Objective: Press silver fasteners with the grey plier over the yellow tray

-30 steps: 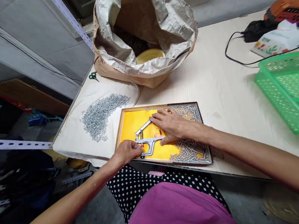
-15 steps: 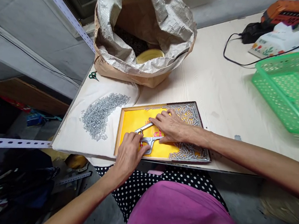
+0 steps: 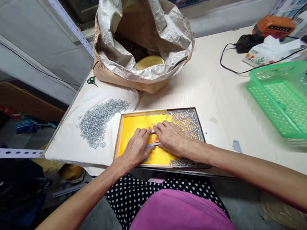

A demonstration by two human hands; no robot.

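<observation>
A shallow tray (image 3: 122, 133) with a yellow floor lies at the table's near edge. Small silver metal pieces (image 3: 186, 120) fill its right side. Silver hand pliers (image 3: 153, 144) lie on the yellow floor, mostly covered by both hands. My left hand (image 3: 136, 148) lies over the pliers' handle end, fingers pressed down on it. My right hand (image 3: 171, 137) rests flat over the other end, fingers stretched toward the left hand. The two hands nearly touch.
A heap of the same silver pieces (image 3: 98, 121) lies on a white cloth (image 3: 65, 138) left of the tray. Behind stands an open paper sack (image 3: 139, 36) with a yellow bowl (image 3: 150, 61). Small green scissors (image 3: 91, 81) lie by it. A green basket (image 3: 292, 100) and cables (image 3: 231, 57) are at the right.
My left hand moved up from the tray's near edge onto the pliers, covering them. The right hand slid slightly toward it. The camera tilted a little.
</observation>
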